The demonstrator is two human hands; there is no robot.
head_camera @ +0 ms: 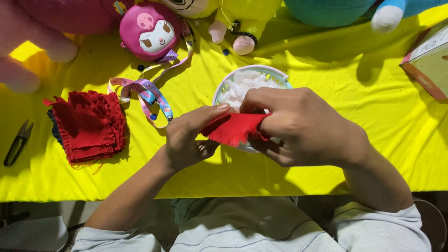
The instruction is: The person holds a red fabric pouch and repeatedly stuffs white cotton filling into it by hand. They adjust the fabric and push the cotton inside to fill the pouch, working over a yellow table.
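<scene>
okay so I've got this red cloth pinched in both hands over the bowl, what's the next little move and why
Probably reach the right hand down for a tuft of the white stuffing in the bowl. The red cloth is held between both hands, the left hand gripping its near edge, and the bowl sits directly beneath.

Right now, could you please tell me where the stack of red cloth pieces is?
In the head view, the stack of red cloth pieces lies left on the yellow tablecloth, between the black snips and the left hand.

Brown-edged cardboard box (427,60), far right
</scene>
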